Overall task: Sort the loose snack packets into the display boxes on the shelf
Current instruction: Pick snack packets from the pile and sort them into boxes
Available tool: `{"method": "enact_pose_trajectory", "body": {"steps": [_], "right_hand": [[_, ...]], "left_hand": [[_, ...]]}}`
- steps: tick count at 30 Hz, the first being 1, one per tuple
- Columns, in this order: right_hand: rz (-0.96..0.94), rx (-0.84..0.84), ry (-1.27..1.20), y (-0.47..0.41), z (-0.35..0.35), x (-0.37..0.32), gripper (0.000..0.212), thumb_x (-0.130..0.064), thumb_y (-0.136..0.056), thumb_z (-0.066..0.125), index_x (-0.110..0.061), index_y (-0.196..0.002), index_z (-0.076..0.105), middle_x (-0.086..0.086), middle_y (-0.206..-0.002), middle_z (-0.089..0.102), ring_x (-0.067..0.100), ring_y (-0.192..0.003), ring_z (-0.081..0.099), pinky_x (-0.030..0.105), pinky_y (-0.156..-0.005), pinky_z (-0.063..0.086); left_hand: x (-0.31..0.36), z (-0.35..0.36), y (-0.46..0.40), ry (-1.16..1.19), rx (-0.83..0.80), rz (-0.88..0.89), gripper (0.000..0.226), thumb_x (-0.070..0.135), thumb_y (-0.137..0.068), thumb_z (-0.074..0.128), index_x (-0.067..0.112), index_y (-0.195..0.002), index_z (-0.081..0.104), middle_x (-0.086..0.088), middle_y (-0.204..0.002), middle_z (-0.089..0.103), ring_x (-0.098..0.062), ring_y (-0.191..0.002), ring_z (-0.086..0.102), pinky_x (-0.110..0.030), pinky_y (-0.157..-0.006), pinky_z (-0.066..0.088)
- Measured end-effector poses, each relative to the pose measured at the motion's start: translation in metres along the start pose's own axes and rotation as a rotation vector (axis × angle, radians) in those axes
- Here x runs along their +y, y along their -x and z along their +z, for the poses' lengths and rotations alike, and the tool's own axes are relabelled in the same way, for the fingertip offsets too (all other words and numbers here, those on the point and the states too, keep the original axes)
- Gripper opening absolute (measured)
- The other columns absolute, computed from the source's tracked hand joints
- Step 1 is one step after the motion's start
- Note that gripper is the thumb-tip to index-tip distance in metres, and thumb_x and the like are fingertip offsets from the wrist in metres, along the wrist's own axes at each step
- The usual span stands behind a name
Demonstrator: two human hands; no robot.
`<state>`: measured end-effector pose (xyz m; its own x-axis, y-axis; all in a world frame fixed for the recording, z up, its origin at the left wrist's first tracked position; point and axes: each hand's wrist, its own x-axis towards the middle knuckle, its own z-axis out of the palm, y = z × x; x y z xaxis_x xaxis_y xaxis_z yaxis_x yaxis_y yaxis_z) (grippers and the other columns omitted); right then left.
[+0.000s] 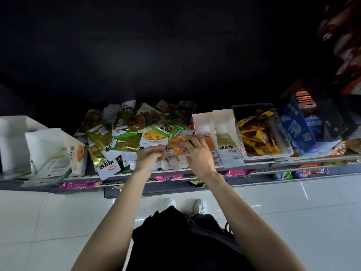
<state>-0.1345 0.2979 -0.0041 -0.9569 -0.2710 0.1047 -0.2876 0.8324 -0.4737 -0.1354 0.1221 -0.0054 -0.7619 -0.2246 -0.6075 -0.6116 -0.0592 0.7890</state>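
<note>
A heap of loose snack packets [125, 132], gold, green and white, covers the middle of the shelf [254, 165]. Both hands meet above its front edge. My right hand [199, 153] grips an orange packet [174, 146] from the right, fingers curled over its top. My left hand [149, 156] pinches the same packet's lower left corner. Just right of the hands stand two white display boxes [205, 122]; the left one holds orange packets, the right one gold-and-white packets [227, 147].
White boxes [48, 145] lean at the shelf's left end. A clear bin [261, 130] of yellow and brown packets and a blue carton [297, 126] stand to the right. A lower shelf with purple packets [168, 178] juts out below; white floor tiles lie underneath.
</note>
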Motion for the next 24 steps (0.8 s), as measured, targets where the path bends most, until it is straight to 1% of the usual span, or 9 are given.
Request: {"method": "enact_pose_trajectory", "body": {"steps": [3, 6, 8, 10, 13, 15, 18, 21, 24], "right_hand": [[-0.043, 0.16, -0.162, 0.0, -0.012, 0.009, 0.02, -0.004, -0.073, 0.075, -0.014, -0.09, 0.074, -0.001, -0.107, 0.07, 0.023, -0.114, 0.053, 0.034, -0.095, 0.046], [-0.112, 0.202, -0.268, -0.001, -0.038, 0.009, 0.01, -0.02, -0.084, 0.066, -0.013, -0.089, 0.071, -0.003, -0.102, 0.071, 0.017, -0.111, 0.058, 0.031, -0.096, 0.044], [-0.158, 0.261, -0.205, 0.003, -0.055, 0.008, 0.016, -0.024, -0.088, 0.059, -0.012, -0.089, 0.07, -0.001, -0.089, 0.071, 0.015, -0.088, 0.064, 0.034, -0.079, 0.052], [-0.168, 0.317, -0.127, 0.008, -0.072, 0.013, 0.016, -0.022, -0.09, 0.057, -0.012, -0.091, 0.07, 0.0, -0.08, 0.068, 0.014, -0.068, 0.061, 0.029, -0.058, 0.052], [-0.198, 0.347, 0.032, 0.013, -0.09, 0.026, 0.009, -0.015, -0.089, 0.062, -0.013, -0.092, 0.071, -0.001, -0.076, 0.067, 0.017, -0.064, 0.058, 0.028, -0.044, 0.047], [-0.232, 0.34, 0.16, 0.01, -0.096, 0.034, 0.012, -0.007, -0.083, 0.069, -0.015, -0.091, 0.072, -0.001, -0.074, 0.067, 0.019, -0.066, 0.058, 0.031, -0.041, 0.047], [-0.24, 0.333, 0.267, 0.006, -0.101, 0.036, 0.03, 0.004, -0.068, 0.077, -0.017, -0.09, 0.074, -0.001, -0.07, 0.065, 0.02, -0.064, 0.057, 0.03, -0.04, 0.047], [-0.162, 0.363, 0.232, 0.008, -0.106, 0.031, 0.023, -0.001, -0.072, 0.076, -0.013, -0.091, 0.072, 0.0, -0.073, 0.068, 0.019, -0.066, 0.062, 0.021, -0.046, 0.045], [-0.024, 0.402, 0.096, 0.017, -0.103, 0.034, 0.009, -0.018, -0.083, 0.065, -0.012, -0.087, 0.072, -0.002, -0.074, 0.069, 0.015, -0.06, 0.062, 0.017, -0.045, 0.041]], "left_hand": [[0.016, -0.035, 0.02, -0.043, -0.155, 0.076, 0.023, -0.006, -0.086, 0.058, 0.007, -0.101, 0.07, -0.003, -0.097, 0.07, -0.013, -0.088, 0.065, -0.013, -0.065, 0.052], [0.034, -0.043, 0.031, -0.061, -0.268, 0.132, 0.018, 0.001, -0.087, 0.059, 0.011, -0.097, 0.07, 0.0, -0.096, 0.071, -0.008, -0.084, 0.064, -0.013, -0.067, 0.052], [0.045, -0.034, 0.035, -0.113, -0.294, 0.185, 0.015, 0.014, -0.091, 0.056, 0.012, -0.098, 0.07, 0.0, -0.089, 0.071, -0.01, -0.08, 0.065, -0.016, -0.07, 0.054], [0.055, -0.02, 0.037, -0.216, -0.304, 0.284, 0.029, 0.038, -0.091, 0.049, 0.018, -0.095, 0.069, -0.001, -0.092, 0.071, -0.012, -0.086, 0.065, -0.021, -0.079, 0.052], [0.067, 0.004, 0.035, -0.48, -0.389, 0.518, 0.032, 0.058, -0.082, 0.047, 0.036, -0.096, 0.065, 0.016, -0.106, 0.065, -0.001, -0.102, 0.057, -0.019, -0.086, 0.04], [0.072, 0.021, 0.029, -0.767, -0.389, 0.756, 0.029, 0.056, -0.08, 0.06, 0.038, -0.101, 0.065, 0.022, -0.105, 0.062, -0.002, -0.103, 0.053, -0.023, -0.086, 0.039], [0.074, 0.053, 0.016, -1.023, -0.305, 1.1, 0.025, 0.043, -0.085, 0.064, 0.029, -0.105, 0.068, 0.012, -0.105, 0.067, -0.009, -0.093, 0.061, -0.032, -0.094, 0.04], [0.069, 0.076, 0.002, -1.054, -0.288, 1.255, 0.019, 0.036, -0.088, 0.062, 0.024, -0.1, 0.071, 0.006, -0.097, 0.07, -0.008, -0.075, 0.063, -0.029, -0.089, 0.041], [0.056, 0.082, -0.017, -0.895, -0.262, 1.241, 0.012, 0.028, -0.084, 0.069, 0.021, -0.094, 0.072, 0.007, -0.092, 0.071, 0.016, -0.056, 0.045, -0.028, -0.075, 0.052]]}}
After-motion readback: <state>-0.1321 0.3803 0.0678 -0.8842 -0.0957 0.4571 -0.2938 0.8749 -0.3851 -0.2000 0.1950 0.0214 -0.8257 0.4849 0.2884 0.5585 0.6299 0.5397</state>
